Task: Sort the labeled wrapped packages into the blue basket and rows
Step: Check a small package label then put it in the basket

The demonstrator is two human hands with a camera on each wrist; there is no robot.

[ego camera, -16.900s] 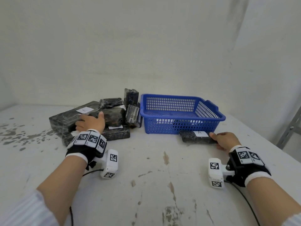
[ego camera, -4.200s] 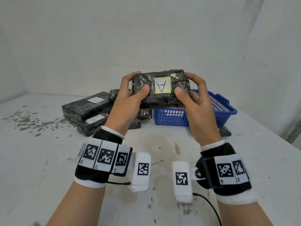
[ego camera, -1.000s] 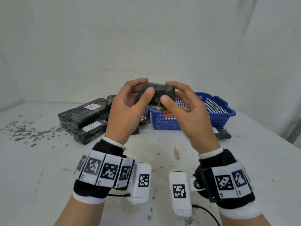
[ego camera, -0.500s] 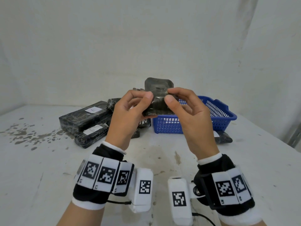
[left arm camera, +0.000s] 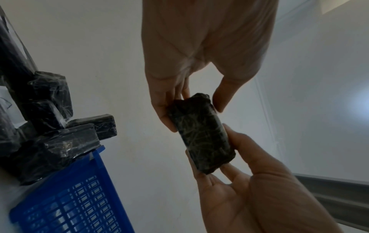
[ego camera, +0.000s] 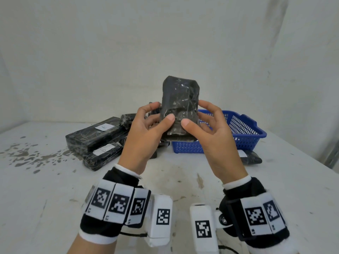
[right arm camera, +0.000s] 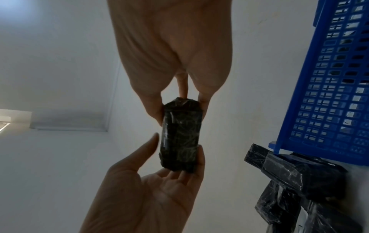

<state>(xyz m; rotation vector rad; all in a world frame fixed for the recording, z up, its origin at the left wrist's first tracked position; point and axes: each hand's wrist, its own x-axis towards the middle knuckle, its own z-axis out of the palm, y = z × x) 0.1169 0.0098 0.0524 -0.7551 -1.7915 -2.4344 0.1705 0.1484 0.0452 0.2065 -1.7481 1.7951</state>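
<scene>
A black wrapped package (ego camera: pixel 180 99) stands upright in the air in front of me, and no label shows on the face turned my way. My left hand (ego camera: pixel 161 114) pinches its lower left side, thumb in front and fingers behind. My right hand (ego camera: pixel 195 114) pinches the lower right side the same way. The left wrist view shows the package (left arm camera: pixel 201 138) between both hands, as does the right wrist view (right arm camera: pixel 180 137). The blue basket (ego camera: pixel 245 125) sits on the table behind my right hand.
A pile of black wrapped packages (ego camera: pixel 95 134) lies left of the basket, the top one labeled A (ego camera: pixel 103 127), with a smaller labeled one (ego camera: pixel 102 154) in front. Another package (ego camera: pixel 251 158) lies before the basket's right end. A white wall stands close behind the stained white table (ego camera: pixel 55 198).
Over the last second both hands have turned the package from lying end-on to standing upright and lifted it slightly. The pile and basket have not moved.
</scene>
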